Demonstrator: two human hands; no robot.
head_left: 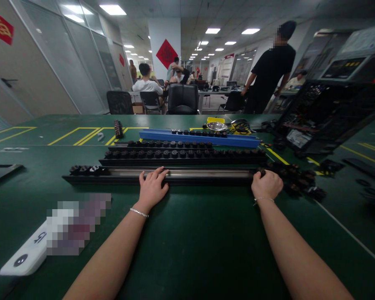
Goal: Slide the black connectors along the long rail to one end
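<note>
A long black channel-shaped rail (pixel 206 179) lies across the green table, its inside shiny like metal. Several small black round parts (pixel 84 169) sit in its left end. On the rail's middle left rests my left hand (pixel 153 186), fingers spread over the edge. My right hand (pixel 266 184) is closed at the rail's right end around a small black part (pixel 262 172), mostly hidden by the fingers. Loose black round parts (pixel 300 177) are heaped just right of that hand. Behind stands another black rail (pixel 187 160) with a row of similar parts.
Farther back lies a blue rail (pixel 200 138) near a metal dish (pixel 217 126). An open computer case (pixel 312 108) stands at the right. A white, partly blurred object (pixel 25 260) lies at left front. People and chairs are beyond the table (pixel 206 250).
</note>
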